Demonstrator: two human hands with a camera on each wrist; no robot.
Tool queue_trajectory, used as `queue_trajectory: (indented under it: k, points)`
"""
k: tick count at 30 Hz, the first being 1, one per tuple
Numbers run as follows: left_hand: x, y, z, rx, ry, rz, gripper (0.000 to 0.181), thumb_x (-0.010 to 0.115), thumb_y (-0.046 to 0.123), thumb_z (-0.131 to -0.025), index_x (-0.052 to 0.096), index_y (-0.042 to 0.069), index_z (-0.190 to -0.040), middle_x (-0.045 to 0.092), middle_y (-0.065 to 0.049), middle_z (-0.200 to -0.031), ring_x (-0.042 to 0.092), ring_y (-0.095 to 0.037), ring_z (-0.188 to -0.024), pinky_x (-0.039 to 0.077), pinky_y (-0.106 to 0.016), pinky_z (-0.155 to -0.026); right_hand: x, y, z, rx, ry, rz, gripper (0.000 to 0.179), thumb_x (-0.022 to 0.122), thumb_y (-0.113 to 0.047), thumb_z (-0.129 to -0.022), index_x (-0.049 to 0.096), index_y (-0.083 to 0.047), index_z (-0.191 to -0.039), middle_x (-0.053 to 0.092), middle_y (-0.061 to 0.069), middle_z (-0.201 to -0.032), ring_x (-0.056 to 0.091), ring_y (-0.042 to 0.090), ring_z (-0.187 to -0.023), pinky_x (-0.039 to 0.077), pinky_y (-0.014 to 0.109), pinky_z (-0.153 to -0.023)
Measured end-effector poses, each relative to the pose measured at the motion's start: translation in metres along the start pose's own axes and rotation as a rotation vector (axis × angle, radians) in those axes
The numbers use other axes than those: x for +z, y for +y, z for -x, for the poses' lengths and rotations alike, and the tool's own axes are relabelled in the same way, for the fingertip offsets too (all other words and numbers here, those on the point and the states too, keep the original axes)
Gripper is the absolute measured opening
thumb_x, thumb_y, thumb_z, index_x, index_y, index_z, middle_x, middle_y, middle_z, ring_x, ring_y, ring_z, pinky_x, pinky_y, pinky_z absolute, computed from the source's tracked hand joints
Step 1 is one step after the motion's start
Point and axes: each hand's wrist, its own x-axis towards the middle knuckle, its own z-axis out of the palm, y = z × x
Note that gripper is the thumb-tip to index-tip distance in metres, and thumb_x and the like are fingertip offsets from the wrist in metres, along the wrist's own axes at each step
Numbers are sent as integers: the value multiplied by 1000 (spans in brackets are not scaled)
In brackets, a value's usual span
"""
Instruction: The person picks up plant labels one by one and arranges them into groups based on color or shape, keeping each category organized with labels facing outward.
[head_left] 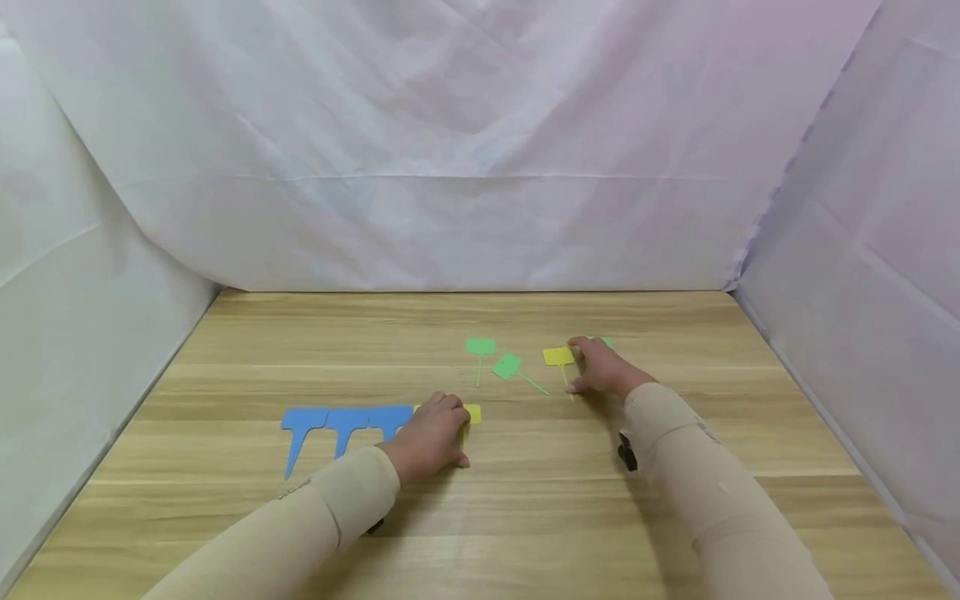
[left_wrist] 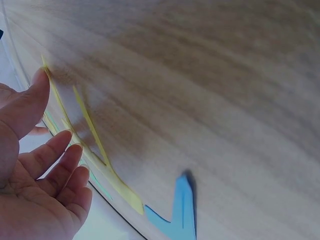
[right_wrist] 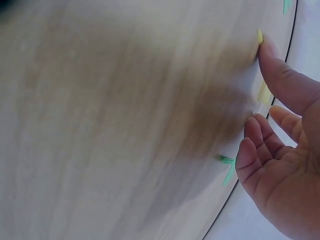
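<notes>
My left hand [head_left: 433, 437] is over two yellow T-shaped plant labels at the right end of a row. Its thumb touches the stem of the right-hand yellow label [head_left: 472, 413], and its fingers bend loosely by the head. The other yellow label [left_wrist: 91, 122] is largely hidden under this hand in the head view. Farther right, my right hand [head_left: 606, 368] spans a third yellow label [head_left: 557, 357]. Here the thumb is at the stem's pointed end and the forefinger beside the head, fingers loosely bent. Blue labels [head_left: 347, 419] continue the row leftward, heads side by side.
Behind the hands lie an upright green label [head_left: 480, 345] and a slanted green label [head_left: 507, 366]. Another green label [head_left: 606, 341] is partly covered by my right hand. White cloth [head_left: 480, 233] borders the wooden table [head_left: 525, 533] at the back and sides.
</notes>
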Motion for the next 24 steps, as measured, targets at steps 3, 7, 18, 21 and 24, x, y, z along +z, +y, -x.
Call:
queue_trajectory:
  k: [3, 7, 18, 21, 24]
  points:
    - [1, -1, 0, -8, 2, -7, 54, 84, 32, -73, 65, 0, -112, 58, -9, -113, 49, -25, -104, 43, -37, -94, -2, -4, -1, 16, -19, 5, 86, 82, -12, -77, 31, 6, -144, 41, 31, -130, 43, 40, -119, 33, 52, -107]
    - [0, -1, -1, -17, 4, -9, 55, 84, 33, -73, 64, 0, -112, 58, -9, -112, 49, -25, -103, 43, -37, -94, -4, -8, -1, 34, -44, 14, 87, 82, -12, -77, 30, 4, -146, 38, 31, -131, 43, 40, -119, 33, 52, -107]
    - [0, -1, -3, 6, 19, 23, 53, 84, 31, -74, 64, -2, -111, 58, -12, -114, 49, -27, -104, 43, -39, -93, -10, -8, -4, 64, -85, 49, 82, 80, -14, -80, 32, 2, -145, 37, 30, -133, 42, 40, -121, 34, 52, -106]
    - [1, 0, -4, 7, 19, 24, 53, 84, 31, -74, 64, -2, -111, 58, -12, -115, 49, -27, -104, 43, -39, -93, -11, -8, -4, 70, -90, 40, 81, 80, -13, -79, 34, 3, -144, 37, 30, -132, 43, 39, -119, 35, 52, -105]
    - [1, 1, -4, 7, 17, 27, 53, 84, 31, -74, 64, -2, -112, 58, -12, -115, 49, -27, -105, 42, -39, -94, -12, -8, -3, 78, -91, 30, 80, 80, -12, -79, 35, 3, -143, 38, 29, -131, 43, 38, -117, 35, 52, -104]
